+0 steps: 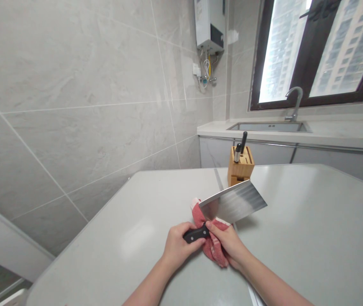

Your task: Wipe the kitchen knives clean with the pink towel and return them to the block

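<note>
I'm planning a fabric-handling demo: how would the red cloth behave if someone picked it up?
Probably floppy: the cloth is bunched into soft folds at the right hand. It's likely light for its size, since it looks like thin fabric. It may not be very slippery, as its surface appears matte.

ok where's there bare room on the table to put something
White tabletop is bare from the left hand toward the grey tiled wall, and right of the right hand. Crowded middle: black-handled steel cleaver, rumpled red cloth, light wooden knife block behind.
</note>
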A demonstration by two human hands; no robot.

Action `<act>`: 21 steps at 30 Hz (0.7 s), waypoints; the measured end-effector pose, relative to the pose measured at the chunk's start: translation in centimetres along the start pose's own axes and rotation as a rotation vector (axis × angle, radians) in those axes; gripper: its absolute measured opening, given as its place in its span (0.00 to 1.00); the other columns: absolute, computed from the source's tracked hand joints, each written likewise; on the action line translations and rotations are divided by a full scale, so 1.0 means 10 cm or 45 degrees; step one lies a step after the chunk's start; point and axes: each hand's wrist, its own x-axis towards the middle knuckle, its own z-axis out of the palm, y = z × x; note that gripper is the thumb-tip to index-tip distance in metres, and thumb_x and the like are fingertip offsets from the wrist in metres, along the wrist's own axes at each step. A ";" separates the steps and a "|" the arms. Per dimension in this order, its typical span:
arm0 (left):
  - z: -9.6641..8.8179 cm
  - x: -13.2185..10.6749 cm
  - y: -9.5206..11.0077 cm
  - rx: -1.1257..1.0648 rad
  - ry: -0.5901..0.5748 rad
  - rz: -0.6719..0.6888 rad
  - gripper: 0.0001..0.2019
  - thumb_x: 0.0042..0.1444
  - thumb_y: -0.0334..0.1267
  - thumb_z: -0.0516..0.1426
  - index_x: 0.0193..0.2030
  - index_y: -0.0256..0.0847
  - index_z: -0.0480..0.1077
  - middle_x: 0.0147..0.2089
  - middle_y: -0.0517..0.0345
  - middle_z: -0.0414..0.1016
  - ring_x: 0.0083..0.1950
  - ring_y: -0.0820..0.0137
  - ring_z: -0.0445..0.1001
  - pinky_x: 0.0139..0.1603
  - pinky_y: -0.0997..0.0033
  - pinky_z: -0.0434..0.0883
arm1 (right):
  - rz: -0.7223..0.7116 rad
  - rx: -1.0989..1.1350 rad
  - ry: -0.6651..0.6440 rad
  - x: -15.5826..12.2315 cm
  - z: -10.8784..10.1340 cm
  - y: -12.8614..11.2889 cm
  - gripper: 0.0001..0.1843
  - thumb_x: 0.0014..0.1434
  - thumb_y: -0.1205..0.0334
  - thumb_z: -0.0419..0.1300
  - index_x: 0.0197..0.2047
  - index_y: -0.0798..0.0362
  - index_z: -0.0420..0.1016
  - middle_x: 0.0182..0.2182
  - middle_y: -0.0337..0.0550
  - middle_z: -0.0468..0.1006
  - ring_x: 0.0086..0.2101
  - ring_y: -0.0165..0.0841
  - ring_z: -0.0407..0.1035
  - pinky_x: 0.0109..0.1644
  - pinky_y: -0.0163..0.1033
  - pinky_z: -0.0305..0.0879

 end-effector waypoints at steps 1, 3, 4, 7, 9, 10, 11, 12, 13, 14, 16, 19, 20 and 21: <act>0.00 0.00 0.00 -0.003 -0.002 0.000 0.09 0.45 0.40 0.62 0.30 0.38 0.72 0.26 0.61 0.73 0.28 0.72 0.68 0.29 0.77 0.62 | 0.007 0.001 -0.004 0.00 0.00 0.00 0.20 0.51 0.47 0.60 0.21 0.57 0.69 0.05 0.32 0.65 0.06 0.23 0.54 0.11 0.28 0.45; 0.00 0.00 0.00 -0.013 -0.004 0.002 0.09 0.45 0.40 0.62 0.31 0.38 0.72 0.27 0.61 0.74 0.28 0.72 0.69 0.29 0.77 0.62 | 0.010 0.027 0.027 -0.01 0.01 -0.03 0.19 0.50 0.49 0.61 0.22 0.58 0.70 0.06 0.33 0.67 0.07 0.23 0.56 0.12 0.27 0.48; 0.00 0.00 0.00 -0.018 -0.004 0.003 0.08 0.45 0.40 0.62 0.31 0.38 0.72 0.27 0.61 0.74 0.28 0.72 0.69 0.30 0.77 0.62 | 0.007 0.045 0.047 -0.01 0.01 -0.04 0.17 0.48 0.51 0.63 0.23 0.58 0.71 0.09 0.35 0.70 0.09 0.23 0.59 0.13 0.27 0.51; 0.00 0.00 0.00 -0.022 -0.002 0.008 0.08 0.45 0.39 0.62 0.31 0.38 0.72 0.27 0.61 0.74 0.28 0.72 0.69 0.30 0.77 0.62 | -0.007 0.091 0.084 -0.02 0.03 -0.08 0.14 0.45 0.54 0.66 0.26 0.58 0.73 0.15 0.37 0.74 0.14 0.23 0.63 0.17 0.27 0.56; 0.00 -0.01 0.00 -0.014 -0.003 0.011 0.08 0.45 0.39 0.62 0.31 0.38 0.72 0.27 0.61 0.74 0.28 0.72 0.69 0.30 0.77 0.62 | -0.011 0.096 0.091 -0.02 0.03 -0.09 0.14 0.46 0.54 0.66 0.26 0.58 0.73 0.16 0.38 0.74 0.15 0.24 0.64 0.17 0.26 0.57; 0.00 -0.01 0.00 -0.010 -0.005 0.012 0.08 0.45 0.39 0.62 0.30 0.38 0.72 0.27 0.61 0.73 0.28 0.72 0.69 0.29 0.77 0.62 | -0.014 0.096 0.098 -0.02 0.03 -0.09 0.15 0.45 0.54 0.66 0.26 0.58 0.73 0.16 0.38 0.74 0.15 0.24 0.64 0.17 0.26 0.57; 0.00 -0.01 0.00 -0.006 -0.006 0.013 0.08 0.45 0.39 0.62 0.30 0.38 0.72 0.27 0.61 0.73 0.28 0.72 0.68 0.29 0.77 0.62 | -0.017 0.093 0.106 -0.02 0.04 -0.09 0.15 0.45 0.54 0.66 0.26 0.58 0.73 0.16 0.38 0.74 0.16 0.24 0.64 0.17 0.26 0.57; 0.00 0.00 0.00 -0.002 -0.007 0.013 0.08 0.45 0.39 0.62 0.30 0.38 0.72 0.27 0.61 0.73 0.28 0.73 0.68 0.29 0.77 0.62 | -0.019 0.089 0.109 -0.02 0.04 -0.09 0.15 0.45 0.54 0.66 0.26 0.58 0.73 0.16 0.38 0.74 0.16 0.24 0.64 0.18 0.26 0.58; 0.00 0.00 0.00 0.005 -0.007 0.012 0.08 0.45 0.39 0.62 0.30 0.38 0.71 0.26 0.61 0.73 0.28 0.73 0.68 0.29 0.77 0.62 | -0.018 0.084 0.109 -0.01 0.03 -0.08 0.15 0.45 0.53 0.66 0.26 0.58 0.74 0.17 0.38 0.74 0.17 0.25 0.64 0.18 0.26 0.58; 0.00 0.00 0.00 0.012 -0.010 0.012 0.08 0.45 0.39 0.62 0.30 0.38 0.71 0.26 0.61 0.73 0.28 0.73 0.68 0.29 0.77 0.62 | -0.015 0.081 0.109 -0.01 0.03 -0.08 0.15 0.45 0.53 0.66 0.26 0.58 0.74 0.17 0.39 0.75 0.17 0.25 0.65 0.18 0.26 0.58; 0.00 0.00 0.00 0.025 -0.015 0.012 0.08 0.45 0.39 0.62 0.30 0.38 0.72 0.26 0.61 0.73 0.28 0.73 0.68 0.29 0.77 0.62 | -0.006 0.084 0.117 -0.01 0.03 -0.07 0.16 0.44 0.53 0.66 0.27 0.59 0.74 0.19 0.41 0.76 0.18 0.25 0.65 0.19 0.26 0.59; -0.01 0.00 0.00 0.022 -0.015 0.023 0.08 0.45 0.39 0.62 0.31 0.38 0.72 0.27 0.61 0.73 0.28 0.73 0.68 0.29 0.77 0.62 | 0.010 0.101 0.151 0.01 0.02 -0.07 0.17 0.43 0.51 0.67 0.27 0.59 0.73 0.20 0.41 0.76 0.18 0.25 0.65 0.17 0.26 0.57; -0.01 0.00 0.00 0.016 -0.013 0.029 0.08 0.45 0.38 0.62 0.31 0.38 0.72 0.27 0.61 0.74 0.28 0.73 0.68 0.30 0.77 0.62 | 0.017 0.102 0.163 0.01 0.02 -0.07 0.18 0.43 0.50 0.66 0.26 0.58 0.73 0.19 0.40 0.75 0.17 0.24 0.64 0.16 0.26 0.55; -0.01 0.00 0.00 0.010 -0.010 0.034 0.08 0.45 0.38 0.62 0.31 0.38 0.72 0.28 0.61 0.74 0.28 0.73 0.69 0.30 0.78 0.62 | 0.022 0.099 0.174 0.02 0.02 -0.07 0.18 0.44 0.49 0.66 0.25 0.58 0.72 0.18 0.38 0.73 0.16 0.24 0.62 0.15 0.26 0.54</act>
